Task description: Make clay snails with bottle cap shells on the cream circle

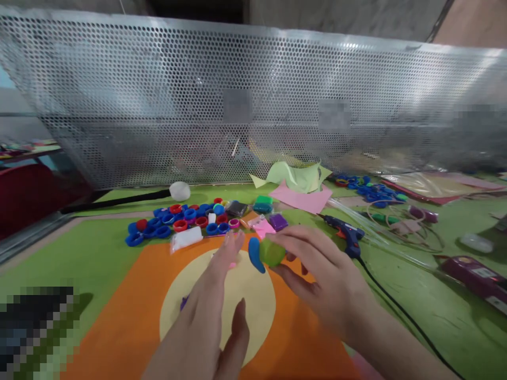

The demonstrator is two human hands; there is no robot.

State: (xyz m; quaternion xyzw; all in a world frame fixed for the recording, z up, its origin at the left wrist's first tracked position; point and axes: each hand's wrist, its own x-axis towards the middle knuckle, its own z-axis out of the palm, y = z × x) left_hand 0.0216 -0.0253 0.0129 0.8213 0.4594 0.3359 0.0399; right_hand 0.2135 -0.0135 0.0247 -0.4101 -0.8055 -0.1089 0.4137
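Note:
My right hand pinches a lime-green rounded lump, which looks like modelling clay, between thumb and fingers. Against the lump's left side is a curved, flat blue piece; whether the two are joined I cannot tell. My left hand hovers to the left with its fingers stretched out and nothing in it. Both hands are above a pale yellow disc lying on an orange sheet. Small purple bits and a pink bit show on the disc, partly covered by my left hand.
Behind the sheet lie several red and blue rings, a white packet and a purple packet. A glue gun with a trailing cord is at the right. Pink paper lies before a perforated metal panel.

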